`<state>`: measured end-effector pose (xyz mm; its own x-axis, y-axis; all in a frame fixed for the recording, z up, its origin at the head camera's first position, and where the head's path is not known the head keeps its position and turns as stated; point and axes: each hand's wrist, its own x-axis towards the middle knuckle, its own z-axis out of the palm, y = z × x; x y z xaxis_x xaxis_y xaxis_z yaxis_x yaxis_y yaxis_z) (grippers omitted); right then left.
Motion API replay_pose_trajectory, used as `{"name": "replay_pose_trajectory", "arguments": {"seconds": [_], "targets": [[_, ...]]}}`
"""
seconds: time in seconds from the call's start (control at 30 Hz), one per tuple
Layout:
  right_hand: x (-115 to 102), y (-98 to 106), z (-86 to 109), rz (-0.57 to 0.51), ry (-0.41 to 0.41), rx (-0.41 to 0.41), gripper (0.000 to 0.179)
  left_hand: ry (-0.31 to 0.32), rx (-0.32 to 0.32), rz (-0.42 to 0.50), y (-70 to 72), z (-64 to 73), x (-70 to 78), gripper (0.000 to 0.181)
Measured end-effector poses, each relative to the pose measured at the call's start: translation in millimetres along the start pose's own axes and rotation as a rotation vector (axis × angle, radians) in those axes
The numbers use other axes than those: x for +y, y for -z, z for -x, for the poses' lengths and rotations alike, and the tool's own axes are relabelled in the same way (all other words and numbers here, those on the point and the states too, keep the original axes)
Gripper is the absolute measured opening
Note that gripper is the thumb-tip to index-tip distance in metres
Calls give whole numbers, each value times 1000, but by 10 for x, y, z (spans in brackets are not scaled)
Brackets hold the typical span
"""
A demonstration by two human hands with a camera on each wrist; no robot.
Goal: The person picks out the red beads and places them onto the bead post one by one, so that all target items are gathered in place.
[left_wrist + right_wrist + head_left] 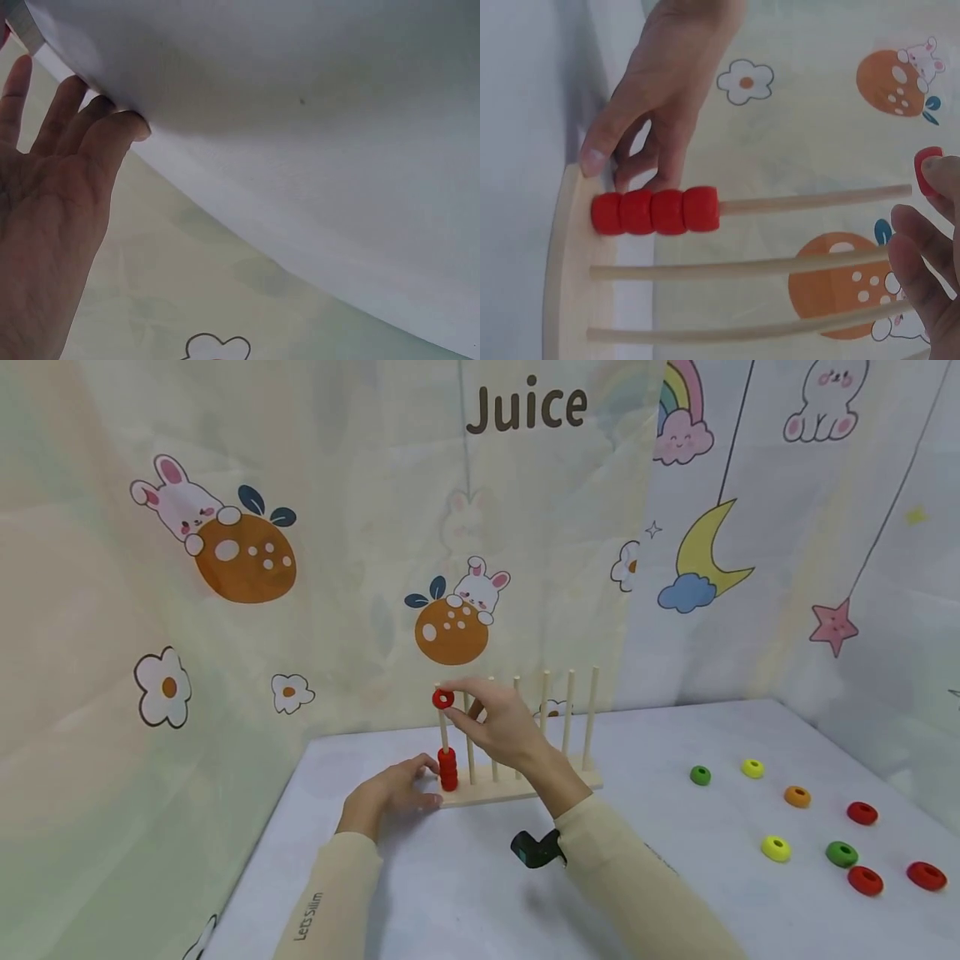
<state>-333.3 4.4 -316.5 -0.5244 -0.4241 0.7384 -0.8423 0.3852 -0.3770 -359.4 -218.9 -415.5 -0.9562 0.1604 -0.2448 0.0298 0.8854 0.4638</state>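
My right hand point(504, 727) pinches a red ring bead point(443, 699) between thumb and fingertips. The bead's hole faces the head camera, and in the right wrist view the bead sits just off the tip of the end peg point(817, 198). Several red beads point(667, 211) are stacked at the bottom of that peg. They belong to a pale wooden peg rack point(487, 792) with a row of upright pegs. At the rack's left end, my left hand point(392, 789) holds the base, its thumb at the near corner and its other fingers behind.
Loose ring beads lie scattered on the white table point(465, 893) to the right: green point(701, 775), yellow point(776, 848), orange point(797, 797) and red point(866, 881). A printed curtain point(360, 527) hangs behind the table. A black device point(536, 849) is on my right wrist.
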Motion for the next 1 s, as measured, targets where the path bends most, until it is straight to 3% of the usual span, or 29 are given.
{"name": "replay_pose_trajectory", "arguments": {"seconds": [0.17, 0.5, 0.73, 1.0], "targets": [[-43, -67, -85, 37, -9, 56, 33, -18, 1, -5, 2, 2, -8, 50], [-31, -176, -146, 209, -69, 67, 32, -17, -9, 0, 21, 29, 2, 48], [-40, -231, -168, 187, -109, 80, 35, -8, -21, -8, 25, 12, -6, 50], [-74, -134, -28, 26, -25, 66, 32, -17, -17, -8, 16, 8, 16, 49]]}}
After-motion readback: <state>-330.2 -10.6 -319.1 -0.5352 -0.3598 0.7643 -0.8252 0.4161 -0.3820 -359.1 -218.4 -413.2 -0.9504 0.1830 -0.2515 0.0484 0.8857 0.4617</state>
